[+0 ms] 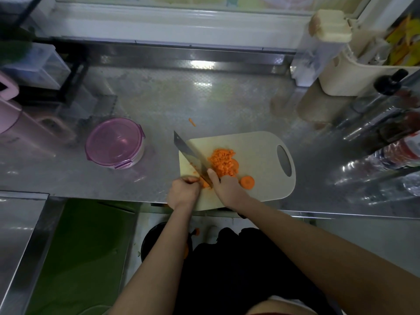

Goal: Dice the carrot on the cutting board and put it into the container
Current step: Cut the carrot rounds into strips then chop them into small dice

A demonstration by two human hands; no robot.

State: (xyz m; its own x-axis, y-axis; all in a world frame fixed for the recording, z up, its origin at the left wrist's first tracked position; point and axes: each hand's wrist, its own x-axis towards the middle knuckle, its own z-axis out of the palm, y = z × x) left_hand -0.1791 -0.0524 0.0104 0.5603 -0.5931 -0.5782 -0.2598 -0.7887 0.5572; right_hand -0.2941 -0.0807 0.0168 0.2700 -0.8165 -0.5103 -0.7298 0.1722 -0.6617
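Note:
A beige cutting board [261,160] lies on the steel counter near its front edge. A heap of diced carrot [221,161] sits in the board's middle, and one round carrot slice [247,182] lies to its right. My right hand [225,187] grips a knife whose broad blade [189,153] slants up to the left, with the forefinger along the blade. My left hand [184,189] has curled fingers holding a small carrot piece [205,184] against the blade at the board's left corner. A round container with a pink lid [114,143] stands to the left.
One stray carrot bit [192,122] lies on the steel counter [204,98] behind the board. Pink jugs [13,119] stand at far left, a cream caddy [354,76] and bottles [386,123] at right. A dark bin [156,242] sits below the counter's front edge.

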